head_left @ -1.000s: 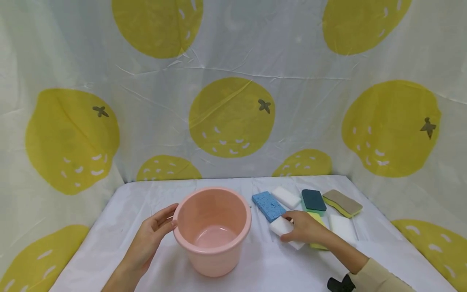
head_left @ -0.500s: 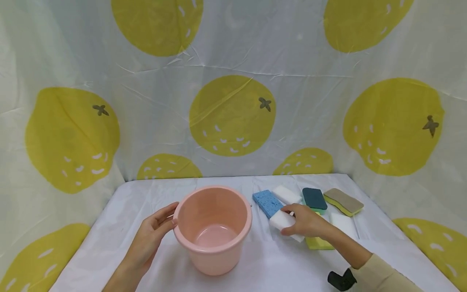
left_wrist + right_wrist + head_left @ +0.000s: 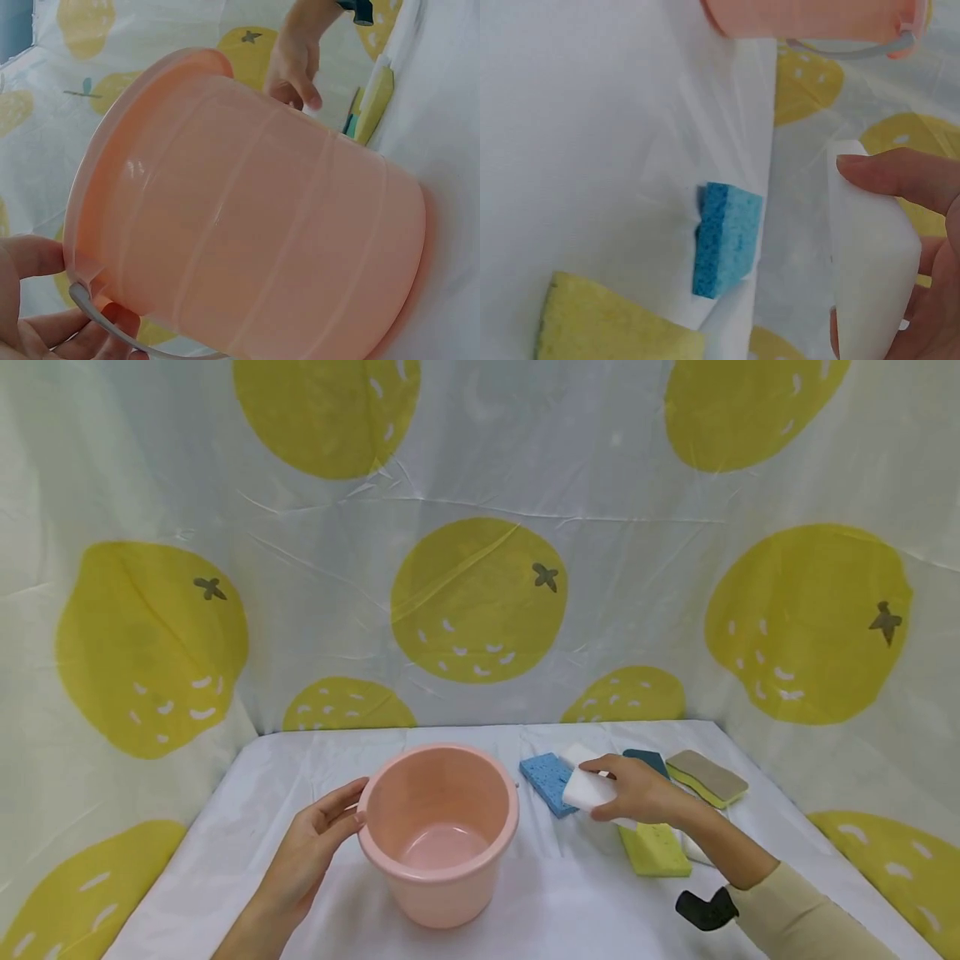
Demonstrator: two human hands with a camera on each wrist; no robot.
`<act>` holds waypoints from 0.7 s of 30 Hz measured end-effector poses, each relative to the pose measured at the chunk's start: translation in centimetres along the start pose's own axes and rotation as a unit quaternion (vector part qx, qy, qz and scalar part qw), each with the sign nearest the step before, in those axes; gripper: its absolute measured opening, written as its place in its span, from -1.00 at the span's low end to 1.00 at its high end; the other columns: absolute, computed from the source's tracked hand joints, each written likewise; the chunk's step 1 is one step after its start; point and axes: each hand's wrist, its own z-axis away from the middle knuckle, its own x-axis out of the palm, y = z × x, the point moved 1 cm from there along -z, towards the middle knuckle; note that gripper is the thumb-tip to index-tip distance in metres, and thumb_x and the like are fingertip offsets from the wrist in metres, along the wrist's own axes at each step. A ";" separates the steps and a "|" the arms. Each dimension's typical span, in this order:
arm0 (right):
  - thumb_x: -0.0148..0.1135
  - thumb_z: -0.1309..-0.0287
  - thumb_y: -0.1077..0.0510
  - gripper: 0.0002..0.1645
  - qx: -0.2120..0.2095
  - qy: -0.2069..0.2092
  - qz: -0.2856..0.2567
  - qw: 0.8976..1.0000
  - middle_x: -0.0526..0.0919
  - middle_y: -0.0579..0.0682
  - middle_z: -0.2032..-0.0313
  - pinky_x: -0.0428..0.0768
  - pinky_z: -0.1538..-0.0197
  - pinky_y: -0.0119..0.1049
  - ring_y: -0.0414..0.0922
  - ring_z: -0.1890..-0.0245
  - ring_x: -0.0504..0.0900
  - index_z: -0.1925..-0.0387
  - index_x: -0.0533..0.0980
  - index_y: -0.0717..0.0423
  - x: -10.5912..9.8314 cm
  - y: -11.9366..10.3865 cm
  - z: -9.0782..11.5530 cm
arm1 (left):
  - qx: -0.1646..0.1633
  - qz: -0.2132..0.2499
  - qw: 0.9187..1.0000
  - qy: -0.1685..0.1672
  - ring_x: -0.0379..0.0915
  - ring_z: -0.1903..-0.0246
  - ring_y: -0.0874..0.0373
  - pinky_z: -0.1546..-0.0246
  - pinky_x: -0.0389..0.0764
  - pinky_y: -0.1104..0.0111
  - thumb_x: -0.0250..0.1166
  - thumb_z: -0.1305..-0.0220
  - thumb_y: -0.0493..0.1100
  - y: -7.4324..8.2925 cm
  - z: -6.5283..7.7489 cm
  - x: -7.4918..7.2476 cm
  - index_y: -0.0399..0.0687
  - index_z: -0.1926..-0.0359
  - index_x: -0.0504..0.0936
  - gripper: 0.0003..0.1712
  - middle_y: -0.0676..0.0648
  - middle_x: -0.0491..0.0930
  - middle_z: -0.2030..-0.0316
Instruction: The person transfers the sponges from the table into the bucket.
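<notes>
A pink bucket [image 3: 444, 897] stands upright on the white cloth. My left hand [image 3: 307, 843] holds its left rim; in the left wrist view the thumb is at the rim and the fingers are by the grey handle [image 3: 112, 327]. My right hand [image 3: 637, 789] pinches a white sponge [image 3: 587, 788] between thumb and fingers, raised above the table. The right wrist view has this white sponge [image 3: 870, 262] clear of the cloth. Below and beside it lie a blue sponge [image 3: 542, 777] and a yellow sponge [image 3: 658, 853].
Behind the right hand are another white sponge [image 3: 577, 752], a dark green scouring sponge [image 3: 643, 757], partly hidden, and a tan-topped yellow sponge [image 3: 707, 774]. One more white piece [image 3: 696, 850] shows under the right forearm. A lemon-print curtain [image 3: 480, 460] encloses the table.
The right hand has lifted the white sponge off the table, up and slightly right, uncovering more of the yellow sponge. The left hand and bucket have stayed put.
</notes>
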 end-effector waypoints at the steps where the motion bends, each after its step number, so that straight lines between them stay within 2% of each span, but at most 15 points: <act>1: 0.67 0.04 0.09 -0.11 -0.005 0.003 0.000 1.000 0.56 0.19 -0.15 0.61 0.14 -0.07 0.06 0.07 0.53 -0.34 0.50 0.19 -0.3 -0.1 -0.1 | -0.001 0.000 1.000 -0.001 0.53 -0.20 0.12 -0.16 0.38 0.50 0.28 -0.47 -0.25 0.0 0.0 0.1 -0.30 -0.47 0.37 -0.38 -0.23 0.42 -0.38; 8: 0.65 0.02 0.07 -0.14 -0.050 0.011 0.009 0.999 0.59 0.13 -0.11 0.59 0.18 -0.14 0.08 0.05 0.51 -0.33 0.52 0.19 -2.6 -1.7 -1.1 | -0.003 -0.008 1.000 0.002 0.53 -0.20 0.11 -0.16 0.37 0.50 0.30 -0.46 -0.24 -0.2 -0.2 0.1 -0.29 -0.47 0.37 -0.37 -0.20 0.43 -0.38; 14: 0.66 0.00 0.05 -0.12 -0.066 -0.001 0.011 0.998 0.60 0.06 -0.07 0.62 0.21 -0.19 0.05 0.06 0.52 -0.36 0.51 0.18 -3.7 -3.9 -2.2 | -0.003 -0.007 1.000 -0.001 0.52 -0.21 0.10 -0.17 0.35 0.50 0.29 -0.46 -0.23 -0.3 0.2 -0.1 -0.27 -0.47 0.37 -0.37 -0.20 0.43 -0.38; 21: 0.65 -0.01 0.06 -0.10 -0.080 -0.019 0.013 0.997 0.58 0.06 -0.02 0.65 0.22 -0.17 0.07 0.08 0.52 -0.38 0.49 0.15 -4.8 -6.4 -3.7 | 0.014 -0.010 1.000 -0.008 0.53 -0.20 0.08 -0.17 0.36 0.51 0.28 -0.48 -0.23 -0.3 0.3 -0.2 -0.26 -0.47 0.37 -0.38 -0.21 0.43 -0.37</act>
